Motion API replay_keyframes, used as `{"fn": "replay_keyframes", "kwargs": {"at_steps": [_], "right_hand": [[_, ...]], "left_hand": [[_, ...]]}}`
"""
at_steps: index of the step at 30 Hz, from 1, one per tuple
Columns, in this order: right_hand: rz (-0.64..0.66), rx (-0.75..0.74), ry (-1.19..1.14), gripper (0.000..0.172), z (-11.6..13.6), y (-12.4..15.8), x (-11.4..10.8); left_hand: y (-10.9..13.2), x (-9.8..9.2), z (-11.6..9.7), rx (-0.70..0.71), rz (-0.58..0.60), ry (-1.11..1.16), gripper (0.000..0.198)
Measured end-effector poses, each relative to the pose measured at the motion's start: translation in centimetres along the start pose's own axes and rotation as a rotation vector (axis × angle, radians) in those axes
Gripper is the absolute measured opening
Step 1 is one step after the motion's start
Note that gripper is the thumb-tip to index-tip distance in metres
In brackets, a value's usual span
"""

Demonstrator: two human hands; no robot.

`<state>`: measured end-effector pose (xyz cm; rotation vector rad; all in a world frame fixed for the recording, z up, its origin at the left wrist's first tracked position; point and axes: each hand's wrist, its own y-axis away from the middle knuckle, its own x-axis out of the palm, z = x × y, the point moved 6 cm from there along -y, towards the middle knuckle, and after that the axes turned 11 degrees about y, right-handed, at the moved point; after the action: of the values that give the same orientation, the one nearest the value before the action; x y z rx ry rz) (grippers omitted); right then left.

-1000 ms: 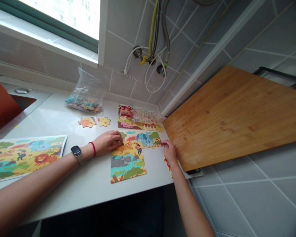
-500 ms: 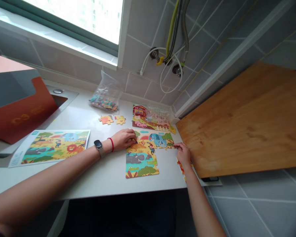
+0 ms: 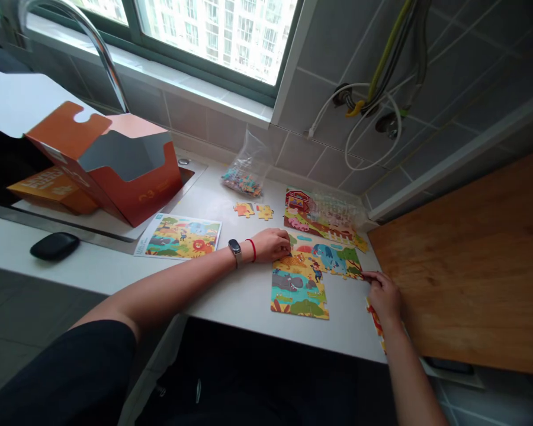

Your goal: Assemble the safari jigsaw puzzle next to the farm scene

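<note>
My left hand (image 3: pixel 270 245) lies on the assembled jigsaw section (image 3: pixel 298 290), its fingertips pressed on the pieces near the elephant and leopard scene. Whether it holds a piece is hidden by the fingers. My right hand (image 3: pixel 384 296) is at the section's right edge, fingertips against the pieces there. Under that hand, a strip of orange jigsaw pieces (image 3: pixel 375 324) lies near the counter edge. A farm jigsaw section (image 3: pixel 315 216) lies just beyond, partly under clear plastic wrap (image 3: pixel 337 208). Two loose pieces (image 3: pixel 244 209) sit to the left of it.
A plastic bag of jigsaw pieces (image 3: pixel 244 168) lies against the tiled wall. A printed picture sheet (image 3: pixel 177 236) is left of my arm. An orange box (image 3: pixel 128 165) stands by the sink, with a black object (image 3: pixel 54 246) on the counter front. A wooden board (image 3: pixel 471 260) leans at right.
The view has swung up and left, bringing the orange box, faucet and window into view. Both hands stay at the jigsaw, with no clear change in their hold.
</note>
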<state>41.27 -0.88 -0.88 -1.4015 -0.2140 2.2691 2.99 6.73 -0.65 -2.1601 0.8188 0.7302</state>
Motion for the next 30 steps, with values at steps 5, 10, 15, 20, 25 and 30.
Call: {"fn": "replay_keyframes", "kwargs": {"at_steps": [5, 10, 15, 20, 25, 30], "right_hand": [[0.005, 0.01, 0.021, 0.035, 0.0, 0.0, -0.1], [0.002, 0.011, 0.018, 0.034, 0.4, 0.1, -0.2], [-0.012, 0.013, 0.024, 0.032, 0.5, 0.2, -0.2], [-0.012, 0.012, 0.028, 0.032, 0.4, 0.4, -0.2], [-0.027, 0.014, 0.005, 0.031, 0.7, 0.4, -0.3], [-0.036, 0.018, -0.024, 0.029, 1.1, 0.5, -0.5]], "left_hand": [[0.0, -0.1, -0.1, 0.013, 0.001, -0.002, 0.015], [0.0, -0.2, -0.2, 0.011, 0.008, -0.013, 0.016], [0.0, -1.0, 0.3, -0.033, -0.002, -0.041, 0.018], [0.6, -4.7, 3.2, -0.29, -0.213, -0.179, 0.022], [2.4, -7.9, 6.0, -0.597, -0.389, -0.334, 0.046], [2.7, -7.5, 6.9, -0.674, -0.326, -0.376, 0.057]]}}
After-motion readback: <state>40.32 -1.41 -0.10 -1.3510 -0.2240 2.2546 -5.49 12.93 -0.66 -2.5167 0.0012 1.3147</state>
